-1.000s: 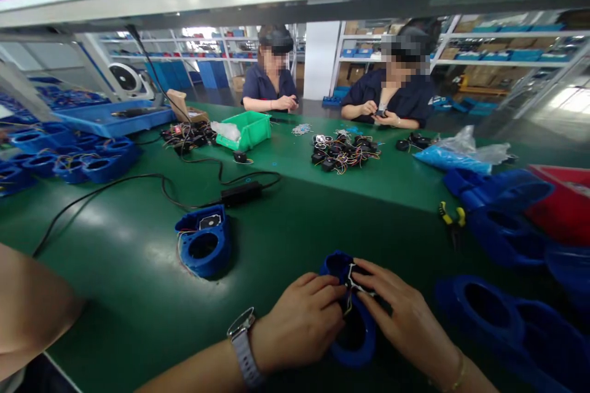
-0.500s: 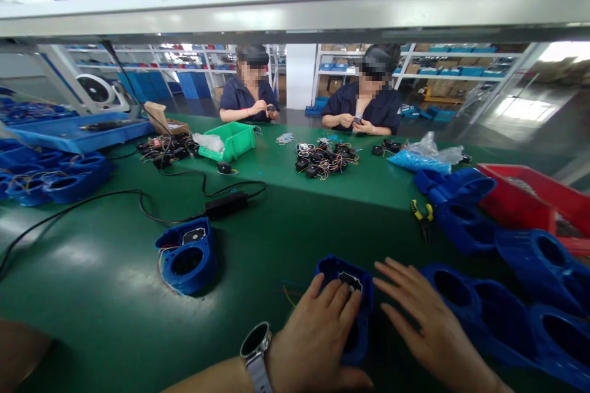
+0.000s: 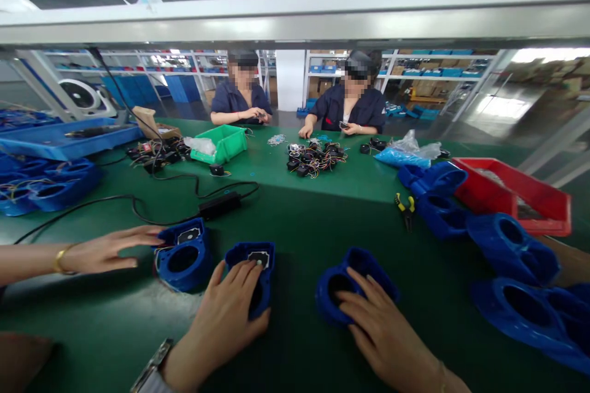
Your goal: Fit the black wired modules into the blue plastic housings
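My left hand (image 3: pixel 230 307), a watch on its wrist, grips a blue housing (image 3: pixel 268 253) with a black part (image 3: pixel 259 258) inside it. Its fingers lie over the top and the thumb is at the lower right side. Further right, my right hand (image 3: pixel 385 322) holds another blue housing (image 3: pixel 326 298), some fingertips reaching into its round opening. A third blue housing (image 3: pixel 182 280), with a black part and wires, sits left of my left hand. Another person's hand (image 3: pixel 108 250) with a gold bracelet touches its upper left side.
Several blue housings (image 3: pixel 500 236) and a red bin (image 3: pixel 557 215) stand at the right, near yellow-handled pliers (image 3: pixel 405 212). A black adapter (image 3: pixel 221 204) with its cable lies left of centre. Wired black parts (image 3: pixel 313 163) and a green bin (image 3: pixel 230 144) are near two people across the table.
My left hand and its housing have moved left, beside the third housing. My right hand now holds another housing. The other person's hand has come in from the left.
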`<action>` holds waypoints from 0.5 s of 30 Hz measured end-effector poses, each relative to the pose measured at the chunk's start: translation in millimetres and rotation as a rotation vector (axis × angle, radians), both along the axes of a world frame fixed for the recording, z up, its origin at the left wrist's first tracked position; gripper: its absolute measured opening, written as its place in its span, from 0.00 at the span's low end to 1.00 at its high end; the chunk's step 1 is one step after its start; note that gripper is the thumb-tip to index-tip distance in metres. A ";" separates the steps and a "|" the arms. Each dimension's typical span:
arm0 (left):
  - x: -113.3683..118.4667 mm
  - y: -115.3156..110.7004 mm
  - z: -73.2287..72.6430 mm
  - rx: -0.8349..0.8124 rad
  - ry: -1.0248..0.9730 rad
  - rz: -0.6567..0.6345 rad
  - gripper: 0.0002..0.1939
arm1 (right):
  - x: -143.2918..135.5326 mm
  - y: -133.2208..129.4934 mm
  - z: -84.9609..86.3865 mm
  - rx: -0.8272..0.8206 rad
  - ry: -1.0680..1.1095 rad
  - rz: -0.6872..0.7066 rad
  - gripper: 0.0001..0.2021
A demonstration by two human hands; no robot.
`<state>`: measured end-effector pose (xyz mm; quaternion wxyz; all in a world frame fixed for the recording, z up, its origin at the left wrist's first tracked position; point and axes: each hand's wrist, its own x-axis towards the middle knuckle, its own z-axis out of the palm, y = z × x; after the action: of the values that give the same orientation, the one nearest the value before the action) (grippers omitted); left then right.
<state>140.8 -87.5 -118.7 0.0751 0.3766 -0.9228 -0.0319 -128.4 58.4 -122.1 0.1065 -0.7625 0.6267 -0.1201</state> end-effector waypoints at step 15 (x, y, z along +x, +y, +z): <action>83.8 -84.0 -17.6 -0.049 -0.067 0.181 0.32 | -37.9 -97.5 7.7 0.016 -0.383 -0.074 0.17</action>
<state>224.6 -171.4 -136.3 0.0560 0.4574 -0.8874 0.0099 -166.3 -39.1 -114.4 0.2254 -0.7012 0.6235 -0.2621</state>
